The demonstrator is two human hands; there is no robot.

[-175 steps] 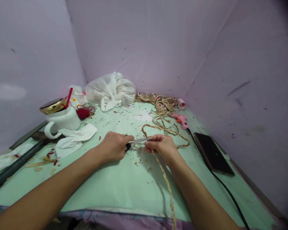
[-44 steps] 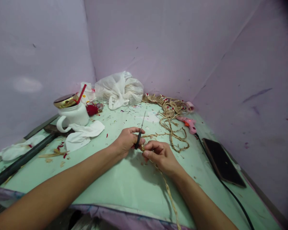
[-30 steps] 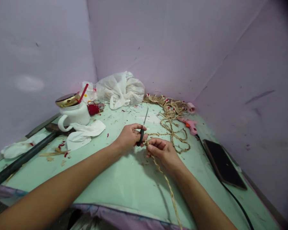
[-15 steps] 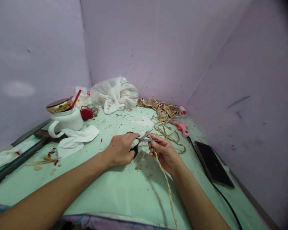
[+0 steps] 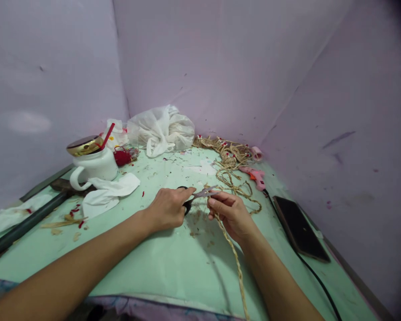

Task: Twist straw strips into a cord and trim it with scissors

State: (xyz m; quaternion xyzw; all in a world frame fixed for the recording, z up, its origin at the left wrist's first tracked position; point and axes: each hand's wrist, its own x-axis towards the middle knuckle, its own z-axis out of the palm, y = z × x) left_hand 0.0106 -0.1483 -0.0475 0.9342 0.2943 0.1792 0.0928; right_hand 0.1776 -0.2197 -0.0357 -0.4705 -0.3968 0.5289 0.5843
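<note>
Fingers wrapped through black handles, my left hand (image 5: 169,207) grips a pair of scissors (image 5: 203,193). The blades point right and lie almost together, across the end of a braided straw cord (image 5: 232,247). That cord is pinched between the thumb and fingers of my right hand (image 5: 232,211), just beside the blade tips. From there it hangs down past the table's front edge. Whether the blades have gone through the cord's end I cannot tell. More braided cord (image 5: 242,191) lies loosely coiled behind my right hand.
A pink glue gun (image 5: 255,176) and a phone (image 5: 300,227) lie on the right, with a black cable. At the back are a plastic bag (image 5: 163,129) and straw pieces (image 5: 229,151). A white mug (image 5: 96,165), white cloth (image 5: 112,194) and hammer (image 5: 30,223) occupy the left.
The scissor blades have swung from spread apart to nearly closed at the cord's end, and my left fingers have drawn together. My right hand keeps its pinch on the cord.
</note>
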